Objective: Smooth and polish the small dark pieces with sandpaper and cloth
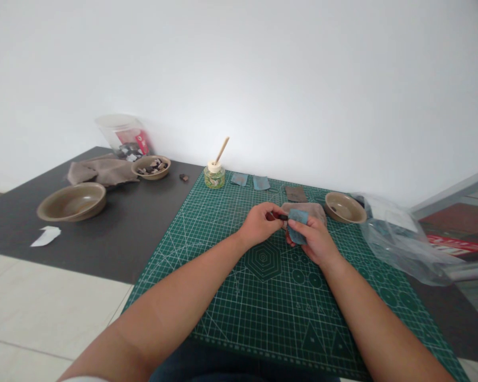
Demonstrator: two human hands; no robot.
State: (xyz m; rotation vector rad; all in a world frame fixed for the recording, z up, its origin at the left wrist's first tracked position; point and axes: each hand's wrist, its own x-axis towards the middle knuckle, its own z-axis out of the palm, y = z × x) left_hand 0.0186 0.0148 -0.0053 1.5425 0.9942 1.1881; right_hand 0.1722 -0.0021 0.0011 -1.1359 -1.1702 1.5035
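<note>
Left hand (262,225): thumb and finger pinched on the small dark piece (282,217). A light, firm pinch well back from the blue-grey sheet (298,216) would, I'd say, keep those fingertips out of the way.
Right hand (318,241): holding the blue-grey sheet, thumb laid across its face and fingers behind. Backing it with flat fingers should keep it from buckling.
Dark piece: between the two hands, over the green mat (258,313), its end right by the sheet's left edge; from here I can't tell whether they touch. Something that small could slip, so I'd use short, easy movements and turn it often for a look.
Folded cloth (302,208): just beyond the hands on the mat, a handy soft place should the piece drop.
Right-hand bowl (344,208): past the cloth, with a dark bit inside, near enough to reach without stretching.
Spare squares: two blue-grey ones (262,183) and a brown one (296,193) lie flat at the mat's far side; best kept flat and dry.
Glass bottle (214,178): on the mat's far left corner, a stick standing in it; mind the elbow.
Bowl of pieces (151,167): farther left on the dark bench (143,233), well apart from the hands.
</note>
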